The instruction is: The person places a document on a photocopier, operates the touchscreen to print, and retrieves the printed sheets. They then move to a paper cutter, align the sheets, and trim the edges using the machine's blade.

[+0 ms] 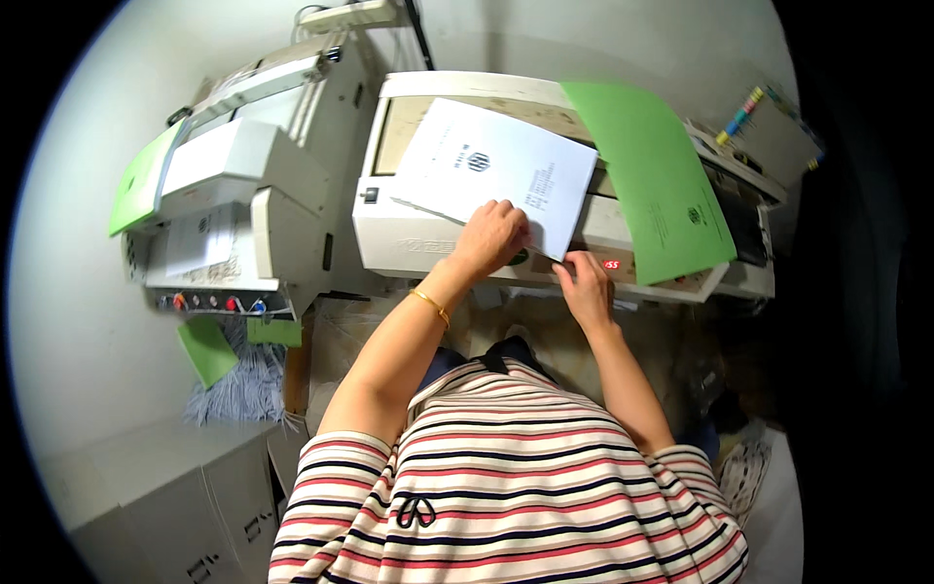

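Observation:
A white printed paper stack (486, 161), with a dark emblem and lines of text on its top sheet, lies at a slant on the cream-coloured machine (413, 229) in front of me. At the stack's near edge is my left hand (493, 237), its fingers curled over the paper and partly hiding it. My right hand (586, 290) pinches the stack's near right corner between thumb and fingers. Just to the right, a large green printed sheet (657, 180) is draped over the same machine and hangs past its front edge.
On the left stands a second machine (292, 165) with coloured buttons and printed sheets on it. Paper shreds (248, 375) and green offcuts (207, 350) hang below it. A grey cabinet (175, 496) is at the lower left. Pens (741, 115) stand at the far right.

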The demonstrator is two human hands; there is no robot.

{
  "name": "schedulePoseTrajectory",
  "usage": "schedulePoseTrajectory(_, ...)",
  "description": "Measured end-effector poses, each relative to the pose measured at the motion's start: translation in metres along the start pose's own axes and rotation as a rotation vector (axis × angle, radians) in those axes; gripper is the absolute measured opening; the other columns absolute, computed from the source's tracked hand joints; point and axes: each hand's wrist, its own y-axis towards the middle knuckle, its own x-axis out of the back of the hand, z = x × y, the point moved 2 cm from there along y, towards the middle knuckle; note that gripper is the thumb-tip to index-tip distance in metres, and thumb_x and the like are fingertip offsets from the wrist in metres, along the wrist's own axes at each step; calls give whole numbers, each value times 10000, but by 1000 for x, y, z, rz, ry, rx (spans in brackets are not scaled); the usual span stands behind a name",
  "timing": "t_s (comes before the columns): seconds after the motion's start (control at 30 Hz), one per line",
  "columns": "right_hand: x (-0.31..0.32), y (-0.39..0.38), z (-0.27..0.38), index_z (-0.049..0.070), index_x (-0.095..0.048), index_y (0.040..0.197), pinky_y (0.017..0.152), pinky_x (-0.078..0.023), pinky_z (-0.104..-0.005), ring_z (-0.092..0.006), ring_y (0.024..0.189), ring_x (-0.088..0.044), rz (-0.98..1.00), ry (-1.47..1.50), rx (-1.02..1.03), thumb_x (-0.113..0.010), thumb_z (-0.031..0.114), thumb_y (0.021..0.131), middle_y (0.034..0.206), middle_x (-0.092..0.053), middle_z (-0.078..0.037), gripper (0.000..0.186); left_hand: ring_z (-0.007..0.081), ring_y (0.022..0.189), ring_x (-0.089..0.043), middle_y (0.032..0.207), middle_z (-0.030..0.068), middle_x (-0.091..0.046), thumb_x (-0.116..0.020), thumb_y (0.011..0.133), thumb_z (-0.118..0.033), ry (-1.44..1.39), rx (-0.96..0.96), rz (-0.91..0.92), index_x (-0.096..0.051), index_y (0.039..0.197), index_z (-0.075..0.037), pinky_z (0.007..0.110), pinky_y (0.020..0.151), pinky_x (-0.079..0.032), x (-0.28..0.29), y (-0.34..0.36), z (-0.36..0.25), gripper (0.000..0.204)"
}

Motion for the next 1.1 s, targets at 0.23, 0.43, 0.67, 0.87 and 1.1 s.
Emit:
schedulePoseTrajectory(0.23,9,5,40,80,-554,1200,969,-383,-427,-294,1143,-489,7,-217,208,-777,165,717,1223,-544,-96,538,312,1114,-534,1159,119,-574,-728,754,-90,319,245,-287,-595,1152,-78,384,940,-460,85,-66,87,420)
schedulePoseTrajectory(0.43,-8,30,36,124,-615,1161,1000,-381,-442,-284,1154,-505,53,-294,323,-665,55,783,1234,-565,-82,386,303,949,-576,978,116,-625,-687,779,-63,130,439,-255,-669,1050,-27,375,839,-486,100,-78,117,274)
schedulePoseTrajectory(0.67,3,57,45,49,-639,1045,950,-417,-423,-309,1066,-554,52,-288,330,-650,25,765,1141,-607,-104,281,307,1019,-529,1029,100,-591,-602,719,55,96,264,-227,-659,961,-69,388,898,-443,100,-86,94,278)
schedulePoseTrajectory(0.87,-80,67,142,27,-628,1059,864,-459,-375,-274,994,-561,202,2,561,-683,41,754,1053,-594,-95,310,287,1234,-456,1237,70,-559,-602,786,-29,187,-46,-196,-640,1096,-202,414,1029,-364,93,-18,123,357)
schedulePoseTrajectory(1.1,-122,77,176,38,-610,937,788,-467,-386,-291,864,-552,143,-97,542,-725,3,687,905,-563,-99,277,272,1349,-358,1422,72,-428,-529,946,-312,223,-86,-140,-537,1305,-333,435,1103,-298,62,2,139,360)
